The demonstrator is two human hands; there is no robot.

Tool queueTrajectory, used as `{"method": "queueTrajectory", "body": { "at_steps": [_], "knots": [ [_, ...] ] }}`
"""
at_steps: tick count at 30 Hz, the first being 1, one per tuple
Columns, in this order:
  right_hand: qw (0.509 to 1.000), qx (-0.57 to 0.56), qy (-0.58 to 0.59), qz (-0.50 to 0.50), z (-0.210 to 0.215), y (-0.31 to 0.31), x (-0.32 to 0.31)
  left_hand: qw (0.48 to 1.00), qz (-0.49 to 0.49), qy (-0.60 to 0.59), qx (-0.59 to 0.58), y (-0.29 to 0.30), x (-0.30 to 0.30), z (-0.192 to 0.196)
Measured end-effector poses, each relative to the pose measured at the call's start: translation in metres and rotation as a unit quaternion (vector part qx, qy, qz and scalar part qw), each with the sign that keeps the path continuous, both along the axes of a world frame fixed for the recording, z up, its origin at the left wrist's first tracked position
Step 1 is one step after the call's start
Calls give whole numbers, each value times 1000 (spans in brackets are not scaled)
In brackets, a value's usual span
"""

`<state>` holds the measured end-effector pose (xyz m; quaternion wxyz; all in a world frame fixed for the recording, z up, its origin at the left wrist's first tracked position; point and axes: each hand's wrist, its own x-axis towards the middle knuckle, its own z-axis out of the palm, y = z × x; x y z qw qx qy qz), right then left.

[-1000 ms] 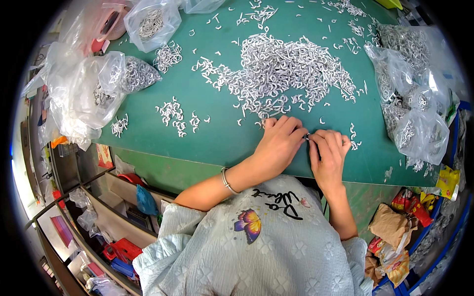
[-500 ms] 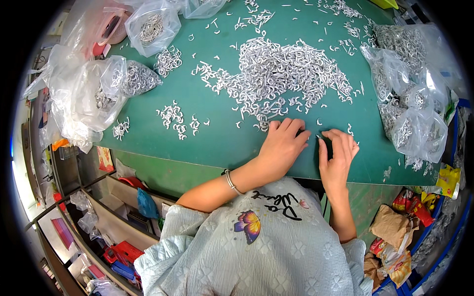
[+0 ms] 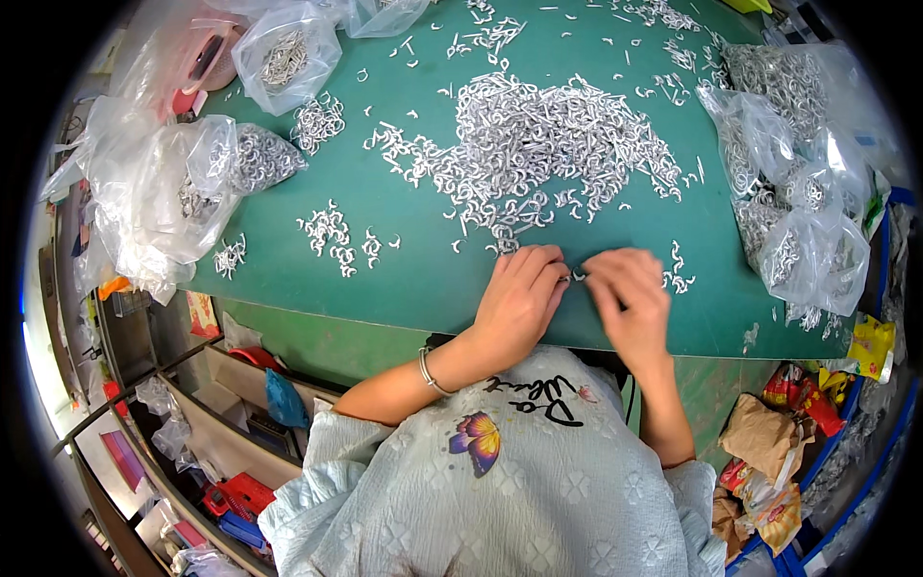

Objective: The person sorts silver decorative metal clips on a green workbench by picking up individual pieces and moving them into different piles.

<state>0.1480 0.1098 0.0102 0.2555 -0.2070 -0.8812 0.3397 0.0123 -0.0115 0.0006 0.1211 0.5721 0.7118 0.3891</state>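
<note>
Over the front of the green table, my left hand (image 3: 524,293) is closed in a pinch, a small C-shaped silver metal piece (image 3: 578,276) showing at its fingertips. My right hand (image 3: 630,303), slightly smeared by motion, meets it from the other side with thumb and forefinger drawn together at the same piece. The fingers partly hide what they grip. Just beyond my left fingertips spreads a big heap of similar curved and straight silver pieces (image 3: 538,144). A few loose curved pieces (image 3: 678,279) lie right of my right hand.
Clear plastic bags of metal pieces stand at the left (image 3: 255,159), back left (image 3: 286,58) and right (image 3: 788,192) of the green table (image 3: 413,298). Small piles (image 3: 327,231) lie left of the heap. Wrappers and a paper bag (image 3: 764,428) are below right; an open drawer (image 3: 236,413) is below left.
My right hand has moved left to meet my left hand, bringing their fingertips together. My left hand has shifted slightly left and down. The view has shifted a little.
</note>
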Motion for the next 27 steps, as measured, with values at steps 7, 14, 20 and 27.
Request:
{"method": "queueTrajectory", "body": {
  "at_steps": [7, 14, 20, 27],
  "knots": [
    [961, 178, -205, -56, 1, 25, -10, 997, -69, 35, -10, 7, 0, 1],
    [959, 102, -261, -34, 7, -9, 32, 996, -79, -38, 2, -20, -5, -6],
    [898, 202, -361, -152, -2, -13, 44, 999, -36, -28, 15, -30, -4, -3],
    [957, 168, -237, 13, 1, -13, -20, 999, 1, -30, 19, -37, -2, 0]
  ]
}}
